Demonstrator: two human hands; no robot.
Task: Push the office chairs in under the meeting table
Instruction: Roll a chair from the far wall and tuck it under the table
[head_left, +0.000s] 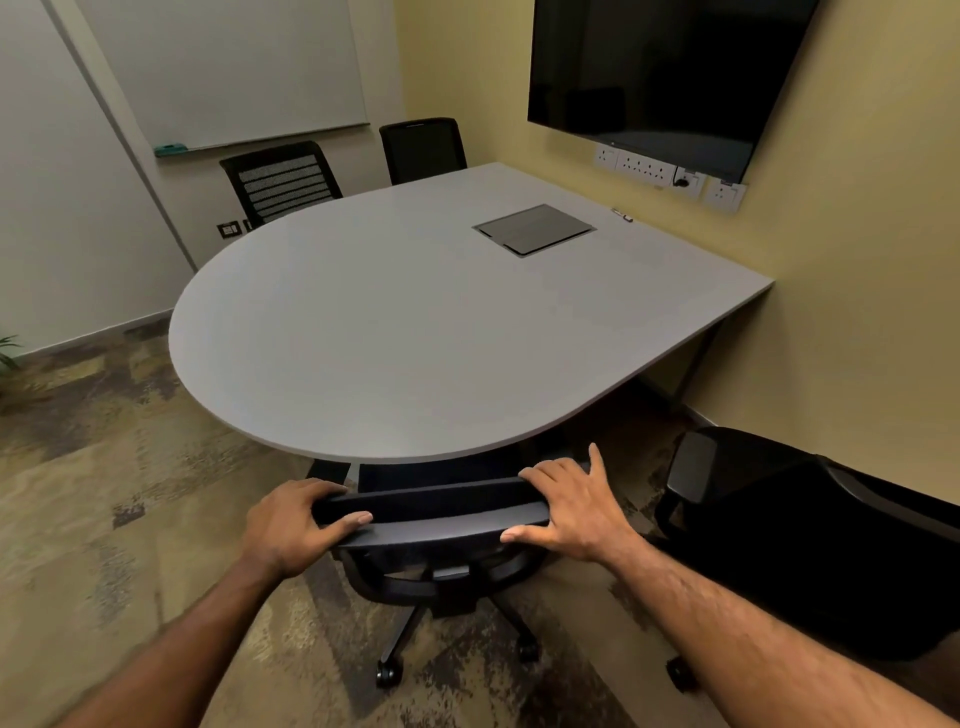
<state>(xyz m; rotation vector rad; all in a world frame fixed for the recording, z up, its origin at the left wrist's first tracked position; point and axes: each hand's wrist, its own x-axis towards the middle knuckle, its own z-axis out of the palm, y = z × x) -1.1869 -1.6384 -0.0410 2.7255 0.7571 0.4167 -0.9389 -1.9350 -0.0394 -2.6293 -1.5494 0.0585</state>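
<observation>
A black office chair (436, 525) stands right in front of me, its seat partly under the rounded near end of the grey meeting table (363, 332). My left hand (291, 525) grips the left end of the chair's top rail, thumb on the near side. My right hand (566, 512) holds the rail's right end, fingers over the top. A second black chair (810, 540) stands to the right, out from the table near the wall. Two more black chairs (283, 182) (423, 148) sit close to the table's far side.
A dark screen (654, 67) hangs on the yellow wall above a row of sockets (670, 174). A whiteboard (228, 67) is on the far wall. A grey cable hatch (535, 228) is set in the tabletop. Patterned carpet (104, 493) covers the floor at left.
</observation>
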